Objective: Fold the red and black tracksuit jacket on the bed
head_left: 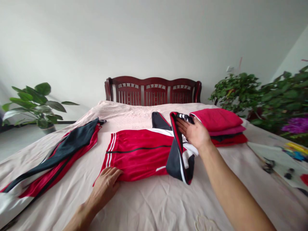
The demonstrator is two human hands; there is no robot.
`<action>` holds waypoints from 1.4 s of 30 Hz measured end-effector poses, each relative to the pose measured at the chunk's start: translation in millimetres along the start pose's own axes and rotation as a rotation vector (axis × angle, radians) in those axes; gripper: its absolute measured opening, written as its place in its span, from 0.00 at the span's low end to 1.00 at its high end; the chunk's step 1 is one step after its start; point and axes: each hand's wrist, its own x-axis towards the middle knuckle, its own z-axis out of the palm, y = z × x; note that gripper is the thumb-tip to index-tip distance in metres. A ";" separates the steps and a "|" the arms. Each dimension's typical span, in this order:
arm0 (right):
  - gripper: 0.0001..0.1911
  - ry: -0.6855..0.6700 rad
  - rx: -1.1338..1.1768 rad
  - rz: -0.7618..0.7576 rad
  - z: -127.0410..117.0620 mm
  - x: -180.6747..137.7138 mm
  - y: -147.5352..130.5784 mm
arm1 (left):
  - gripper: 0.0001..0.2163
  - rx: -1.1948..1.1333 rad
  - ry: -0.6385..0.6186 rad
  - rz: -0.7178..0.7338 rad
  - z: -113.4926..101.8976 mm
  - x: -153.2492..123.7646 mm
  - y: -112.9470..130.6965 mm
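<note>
Red track jacket [138,154] lies flat mid-bed on the pale sheet [156,205], hem with white stripes toward the left, black piping running across its middle. Left hand [106,186] is flat on the near-left corner of the jacket, fingers together and extended, pressing the fabric down, gripping nothing. Right hand [193,131] is raised over the right end, palm down, fingers close together and curled over the edge of the black-and-white sleeve section [180,157], which stands lifted and folded back on itself; whether the thumb pinches underneath cannot be told. Step in hand looks like folding that sleeve end in over the body. To do it well, judging from the layout: the left hand should anchor the corner so the body does not slide, the right hand should carry the sleeve low and level across rather than high, land its edge parallel to the black piping, then sweep outward to kill wrinkles. The satin-like cloth probably slips easily, so the pull should stay light. A second red and black garment [60,157] lies spread just left of the jacket, apart from it. A stack of folded red clothes [221,123] sits just right of the right hand. Wooden headboard [154,91] behind, potted plants [264,93] at right.
</note>
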 end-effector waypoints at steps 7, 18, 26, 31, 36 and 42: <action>0.39 0.080 -0.265 0.273 -29.2 -23.6 86.6 | 0.20 0.053 0.047 -0.032 -8.1 -5.3 -19.0; 0.18 0.010 -0.862 -0.031 -22.4 -93.9 131.5 | 0.14 0.046 0.170 0.093 -10.7 -4.6 -39.7; 0.12 0.106 -0.568 0.030 -90.4 -99.3 135.5 | 0.16 -0.065 -0.021 0.032 -23.4 -8.9 -47.6; 0.13 0.177 -0.531 0.014 -89.5 -98.4 141.8 | 0.16 -0.092 -0.095 -0.047 -25.1 -8.6 -44.2; 0.14 0.433 -0.369 -0.036 -105.4 -93.5 149.2 | 0.14 -0.088 -0.140 -0.126 -25.6 -8.0 -42.6; 0.13 0.507 -0.312 0.043 -136.6 -90.0 146.8 | 0.14 -0.102 -0.202 -0.147 -31.6 -7.4 -37.4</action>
